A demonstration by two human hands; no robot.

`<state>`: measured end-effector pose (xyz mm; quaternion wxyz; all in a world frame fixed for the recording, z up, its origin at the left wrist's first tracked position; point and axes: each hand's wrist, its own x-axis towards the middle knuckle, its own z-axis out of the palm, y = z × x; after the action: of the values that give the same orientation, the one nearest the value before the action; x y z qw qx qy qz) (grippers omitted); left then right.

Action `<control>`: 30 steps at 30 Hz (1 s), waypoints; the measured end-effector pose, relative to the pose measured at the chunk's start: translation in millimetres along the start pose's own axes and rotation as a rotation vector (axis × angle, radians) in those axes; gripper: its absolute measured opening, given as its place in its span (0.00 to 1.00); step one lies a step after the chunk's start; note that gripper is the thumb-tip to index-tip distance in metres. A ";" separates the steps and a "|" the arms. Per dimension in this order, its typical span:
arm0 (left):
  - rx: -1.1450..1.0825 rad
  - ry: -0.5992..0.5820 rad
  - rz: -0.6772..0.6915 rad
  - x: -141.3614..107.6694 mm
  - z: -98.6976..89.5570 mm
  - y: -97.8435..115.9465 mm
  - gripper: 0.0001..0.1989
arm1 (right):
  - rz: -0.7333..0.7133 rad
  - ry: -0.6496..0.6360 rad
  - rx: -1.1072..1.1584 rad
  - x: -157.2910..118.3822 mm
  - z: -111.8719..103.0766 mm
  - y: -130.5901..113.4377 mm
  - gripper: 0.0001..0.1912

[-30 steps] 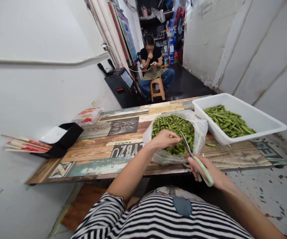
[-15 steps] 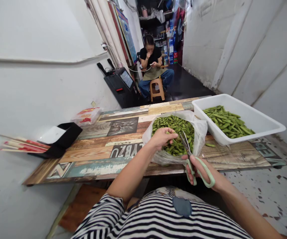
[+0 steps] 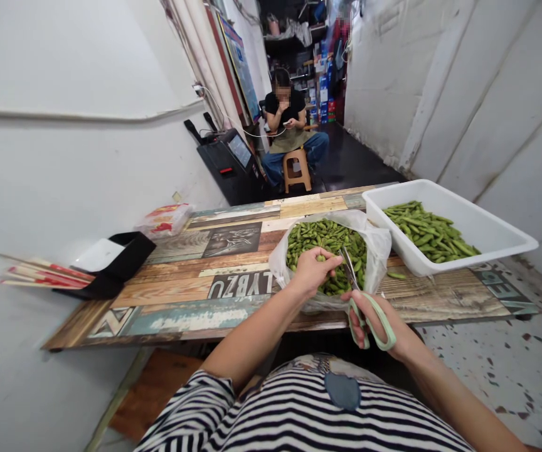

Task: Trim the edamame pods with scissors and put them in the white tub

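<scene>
My right hand [image 3: 377,323] is closed round the green handles of a pair of scissors [image 3: 350,270], whose blades point up over the bag, close to my left fingers. My left hand [image 3: 317,270] is over the pods with thumb and fingers pinched on what looks like a green pod [image 3: 320,258], mostly hidden by the fingers. Below both hands lies an open clear plastic bag [image 3: 378,242] full of green pods [image 3: 315,232]. A white tray [image 3: 501,238] holding more green pods [image 3: 428,232] stands at the bag's right.
The wood-patterned table [image 3: 167,276] bears a black holder [image 3: 130,260] with red-wrapped sticks and a plastic packet [image 3: 164,220] at the left. One loose pod [image 3: 396,275] lies between bag and tray. Beyond the table a person [image 3: 285,119] sits on a stool.
My left hand has moved slightly right, nearer the scissors. The scissor blades look closer together, and the handles have shifted a little left and up.
</scene>
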<state>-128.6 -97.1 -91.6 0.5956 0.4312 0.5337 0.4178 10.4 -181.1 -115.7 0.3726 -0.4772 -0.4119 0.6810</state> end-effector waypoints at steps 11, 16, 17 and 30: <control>0.463 -0.053 0.216 33.9 -42.1 24.5 0.08 | 0.048 0.011 0.031 -5.8 -13.5 0.9 0.26; 1.261 -0.042 0.405 38.4 -44.4 22.5 0.10 | 0.043 0.011 -0.003 -7.8 -14.4 1.7 0.23; 1.356 -0.026 0.394 38.8 -45.0 22.4 0.11 | 0.040 0.011 -0.005 -7.8 -14.4 2.0 0.23; 1.411 -0.087 0.387 36.4 -53.6 27.7 0.15 | 0.030 -0.013 -0.095 -6.5 -12.4 4.1 0.23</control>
<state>-180.1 -50.8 -78.3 0.1123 0.8148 0.5661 0.0547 23.6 -186.0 -119.7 0.3363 -0.4962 -0.4390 0.6693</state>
